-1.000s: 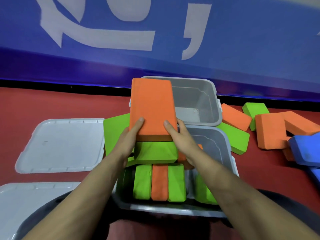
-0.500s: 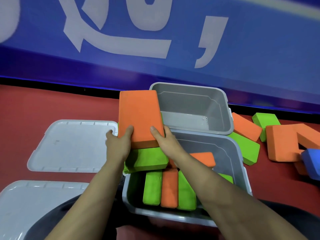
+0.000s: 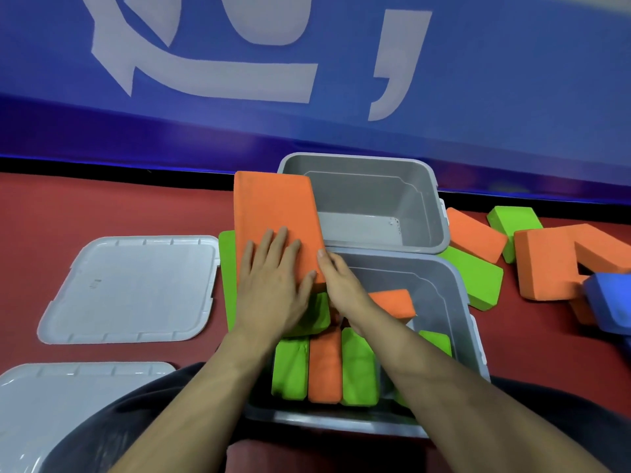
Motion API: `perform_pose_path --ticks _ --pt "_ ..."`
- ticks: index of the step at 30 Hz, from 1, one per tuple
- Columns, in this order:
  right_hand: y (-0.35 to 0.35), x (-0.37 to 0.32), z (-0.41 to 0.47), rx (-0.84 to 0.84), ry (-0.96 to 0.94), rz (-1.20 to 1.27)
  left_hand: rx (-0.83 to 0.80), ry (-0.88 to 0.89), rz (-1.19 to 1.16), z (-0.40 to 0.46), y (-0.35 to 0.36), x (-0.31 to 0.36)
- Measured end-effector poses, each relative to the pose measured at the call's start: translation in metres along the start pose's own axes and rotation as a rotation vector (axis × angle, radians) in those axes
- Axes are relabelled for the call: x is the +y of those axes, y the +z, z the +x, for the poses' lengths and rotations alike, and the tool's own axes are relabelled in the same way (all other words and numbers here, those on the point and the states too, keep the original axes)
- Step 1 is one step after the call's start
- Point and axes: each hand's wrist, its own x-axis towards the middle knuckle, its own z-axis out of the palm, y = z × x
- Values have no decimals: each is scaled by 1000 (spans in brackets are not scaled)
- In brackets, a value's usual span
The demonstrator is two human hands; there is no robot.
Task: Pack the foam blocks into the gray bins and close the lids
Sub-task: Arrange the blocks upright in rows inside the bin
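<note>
Now the left hand [image 3: 273, 288] lies flat on an orange block [image 3: 276, 220], the right hand [image 3: 341, 285] pinching its edge, above the near bin [image 3: 457, 302]. Likely light, squashy foam; hold its sides.

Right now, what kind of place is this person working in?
Probably an indoor play or activity space, not a home: a red padded-looking floor, a blue banner with large white lettering along the wall, and loose foam blocks beside gray bins.

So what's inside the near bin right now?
The near bin holds three upright blocks, green, orange, green, plus an orange block further back. The arms cover the rest.
</note>
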Motion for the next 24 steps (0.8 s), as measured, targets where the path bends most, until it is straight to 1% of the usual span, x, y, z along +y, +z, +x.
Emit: perform_pose_path --ticks 4,11,14,16,19,22,24 --pt "-15 15 8 23 38 53 -14 42 105 -5 3 8" --pt "-48 36 6 55 77 38 -35 142 151 -10 9 20" --pt "-64 51 4 65 118 23 -31 139 160 -8 10 23" --pt "-75 62 4 109 127 -19 -22 136 167 -7 10 23" --pt "-87 80 9 201 178 -165 -19 115 171 -7 11 25" --pt "-92 103 23 291 302 -238 -34 66 170 -5 9 27" --pt "-93 112 32 335 386 -227 -32 56 159 -3 6 28"
